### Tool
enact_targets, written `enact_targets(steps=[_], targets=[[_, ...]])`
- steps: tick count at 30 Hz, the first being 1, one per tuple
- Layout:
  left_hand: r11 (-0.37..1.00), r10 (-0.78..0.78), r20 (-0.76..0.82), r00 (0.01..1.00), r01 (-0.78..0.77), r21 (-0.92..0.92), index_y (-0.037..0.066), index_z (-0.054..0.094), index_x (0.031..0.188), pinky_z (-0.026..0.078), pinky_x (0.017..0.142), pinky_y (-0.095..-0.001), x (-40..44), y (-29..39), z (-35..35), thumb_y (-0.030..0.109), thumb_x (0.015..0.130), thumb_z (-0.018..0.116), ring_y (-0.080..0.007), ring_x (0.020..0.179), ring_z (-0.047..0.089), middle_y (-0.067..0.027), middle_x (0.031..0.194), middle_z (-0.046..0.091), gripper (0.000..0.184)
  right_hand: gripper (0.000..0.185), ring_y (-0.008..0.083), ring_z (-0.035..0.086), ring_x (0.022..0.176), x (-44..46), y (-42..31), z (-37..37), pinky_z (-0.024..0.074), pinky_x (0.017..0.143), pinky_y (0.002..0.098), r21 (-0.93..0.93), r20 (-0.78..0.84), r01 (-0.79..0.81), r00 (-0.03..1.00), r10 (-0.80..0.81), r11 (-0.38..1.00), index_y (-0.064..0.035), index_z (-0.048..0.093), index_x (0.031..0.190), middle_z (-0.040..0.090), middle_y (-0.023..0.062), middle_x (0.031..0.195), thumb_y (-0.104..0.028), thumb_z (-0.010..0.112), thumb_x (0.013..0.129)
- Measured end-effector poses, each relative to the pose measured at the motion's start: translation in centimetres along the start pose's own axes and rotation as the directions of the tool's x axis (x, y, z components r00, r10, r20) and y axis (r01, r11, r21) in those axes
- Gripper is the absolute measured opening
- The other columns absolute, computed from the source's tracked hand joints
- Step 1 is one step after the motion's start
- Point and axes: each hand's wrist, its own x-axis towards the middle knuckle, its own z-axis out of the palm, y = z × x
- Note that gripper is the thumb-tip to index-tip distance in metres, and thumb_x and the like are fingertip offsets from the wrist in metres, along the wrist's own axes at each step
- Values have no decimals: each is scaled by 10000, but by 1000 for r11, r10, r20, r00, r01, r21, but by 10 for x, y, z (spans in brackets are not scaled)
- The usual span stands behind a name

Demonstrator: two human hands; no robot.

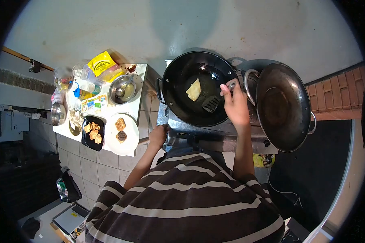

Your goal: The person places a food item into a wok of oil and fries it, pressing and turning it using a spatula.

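My right hand (236, 106) is wrapped round the handle of a black slotted spatula (210, 104). The spatula's head dips into the black wok (176, 101), which holds shiny oil. Just left of the head lies a pale, folded, flat piece of dough (194, 90), apart from the spatula as far as I can see. Low at the left front corner of the metal stove (186, 133), my left hand (158, 135) has its fingers curled in; what they grip there is hidden.
A second large wok (282, 109) leans on the right. On the white table (141, 87) at left stand a steel bowl with a ladle (120, 92), a black tray (85, 141) of fried pieces, a white plate (132, 142) with two browned squares, and a yellow pouch (102, 65).
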Motion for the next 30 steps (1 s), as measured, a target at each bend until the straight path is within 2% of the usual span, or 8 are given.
enact_targets(steps=[2,5,11,14,16,18,26,30], targets=[[999,-13,5,1000,13,36,155,664,967,502,723,-494,-4,9,-8,304,926,533,-358,893,652,-146,898,679,203,208,288,643,665,0,7,3,485,636,355,-16,17,8,1000,-7,1000,6,479,936,620,152,727,-190,540,971],[997,-36,7,999,36,74,166,667,985,503,736,-494,-4,12,-11,311,925,529,-359,903,652,-149,926,677,209,213,329,652,700,0,12,6,486,640,362,216,-51,-46,997,58,975,5,467,943,614,177,729,-192,543,968],[995,-51,11,999,50,83,164,666,1005,510,738,-503,-1,9,-6,335,931,524,-365,893,655,-157,935,677,235,195,236,656,705,0,3,2,489,655,331,-26,66,-62,996,64,998,-5,483,947,639,133,751,-192,528,980],[994,-72,20,997,70,88,169,677,1020,518,736,-502,-4,10,-7,353,925,534,-357,891,663,-163,938,682,251,197,225,644,690,-2,18,9,482,646,332,203,-46,-14,999,24,979,-9,487,947,640,126,756,-199,524,983],[995,-59,7,998,58,83,180,686,1036,525,740,-497,0,11,-7,364,918,543,-348,894,670,-168,939,686,261,198,221,639,682,2,19,5,478,638,338,191,-63,2,998,11,981,-9,490,950,640,122,756,-201,524,983],[990,-72,5,997,71,126,169,689,1025,526,740,-494,-2,8,-4,374,919,541,-347,899,668,-162,946,685,274,207,238,633,668,2,10,-2,476,633,340,93,3,-117,993,118,989,-8,491,948,635,127,749,-210,517,986],[988,-8,-4,1000,9,151,165,670,1003,530,701,-500,0,6,-4,328,935,516,-366,848,668,-184,910,668,234,217,289,626,664,6,15,2,470,625,341,14,20,-82,996,82,997,-6,477,932,622,140,735,-213,514,987],[986,0,10,1000,-2,166,140,686,981,539,721,-467,-1,9,-7,295,916,538,-338,856,679,-154,921,684,224,183,220,601,635,8,28,14,465,614,323,105,14,-28,1000,27,994,-9,484,923,613,119,716,-178,531,978]])
